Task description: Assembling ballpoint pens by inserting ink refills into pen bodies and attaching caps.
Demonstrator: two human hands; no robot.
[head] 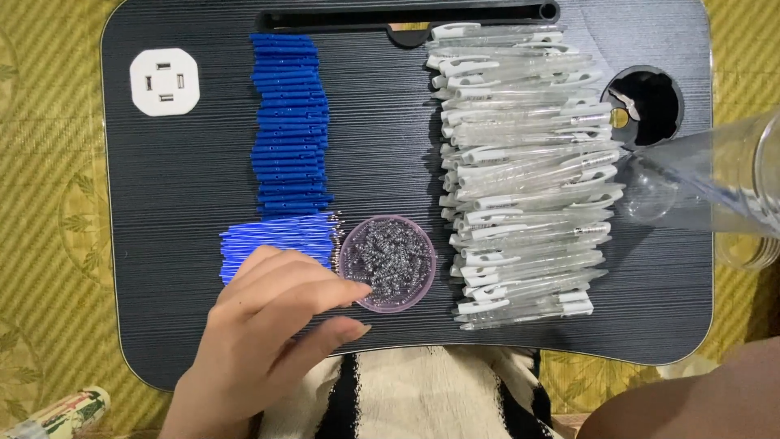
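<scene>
A view looking straight down on a dark grey ribbed lap desk point(187, 187) resting over a striped cream and black cloth point(422, 394). The person's left hand point(268, 333) lies at the near edge of the desk, fingers point(325, 294) loosely extended and close together, not pinching anything that shows. The index fingertip touches the near left rim of a small round translucent purple plastic dish point(387, 262) heaped with tiny metal springs point(390, 256).

Just left of the dish, partly under the hand, lies a fan of thin blue ink refills point(276, 240). Above them runs a tall column of short blue plastic pen parts point(291, 122). Right of the dish, a long stack of clear pen barrels with white clips point(524, 171) fills the desk's middle. A white square socket panel point(165, 81) sits at the far left corner.

At the right edge a clear plastic jar point(715, 183) hangs tilted over the desk near a round cup hole point(646, 102). The right hand is out of view, so its grip cannot be told.

Judged risks: a nudge from the fingertip could tip the light dish and scatter the springs. The hand could sweep the refills out of line. The tilted jar could knock the barrel stack
</scene>
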